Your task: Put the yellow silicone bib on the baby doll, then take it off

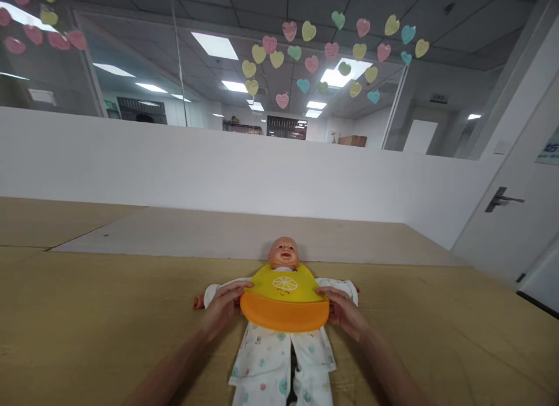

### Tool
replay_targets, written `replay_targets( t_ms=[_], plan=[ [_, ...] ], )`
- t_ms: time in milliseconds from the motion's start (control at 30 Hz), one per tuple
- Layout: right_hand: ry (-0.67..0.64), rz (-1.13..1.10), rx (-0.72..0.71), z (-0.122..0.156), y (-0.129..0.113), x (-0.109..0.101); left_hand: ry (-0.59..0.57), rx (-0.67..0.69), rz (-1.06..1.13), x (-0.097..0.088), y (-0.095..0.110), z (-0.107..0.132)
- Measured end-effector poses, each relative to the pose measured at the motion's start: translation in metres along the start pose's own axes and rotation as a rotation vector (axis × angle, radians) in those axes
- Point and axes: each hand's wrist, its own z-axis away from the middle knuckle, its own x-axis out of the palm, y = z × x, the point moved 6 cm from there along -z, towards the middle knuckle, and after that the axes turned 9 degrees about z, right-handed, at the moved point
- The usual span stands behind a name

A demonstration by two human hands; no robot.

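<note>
Fingers point(238, 288) of my left hand point(222, 309) and right hand point(343, 311) clamped both sides of a yellow bib point(283, 289), which lay on the chest of a baby doll point(283, 253), itself on its back on a tan tabletop point(87, 313).

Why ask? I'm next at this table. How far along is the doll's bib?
Done: the doll lies on its back in its printed sleepsuit, with the yellow bib across its chest. In hand: the left hand and right hand hold the bib's sides above its orange pocket. Left: any neck fastening is hidden, so I cannot tell.
</note>
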Motion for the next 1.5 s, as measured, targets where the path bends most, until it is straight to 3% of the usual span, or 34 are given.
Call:
replay_targets(
  t_ms=[333, 600, 933, 1267, 1500],
  plan=[
    [-0.072, -0.127, -0.019, -0.004, 0.017, 0.005, -0.176, -0.001, 0.176, -0.001, -0.006, 0.003],
    [-0.189, -0.141, -0.044, -0.008, 0.024, 0.002, -0.379, -0.233, 0.276, -0.009, -0.019, 0.004],
    [-0.204, -0.033, -0.046, -0.005, 0.019, 0.003, -0.405, -0.265, 0.280, -0.016, -0.025, 0.002],
    [-0.167, 0.124, -0.038, -0.004, 0.015, 0.000, -0.312, -0.274, 0.012, -0.017, -0.029, 0.003],
    [-0.216, 0.190, -0.073, -0.002, 0.015, -0.006, -0.292, -0.264, 0.005, -0.023, -0.031, 0.001]
  ],
)
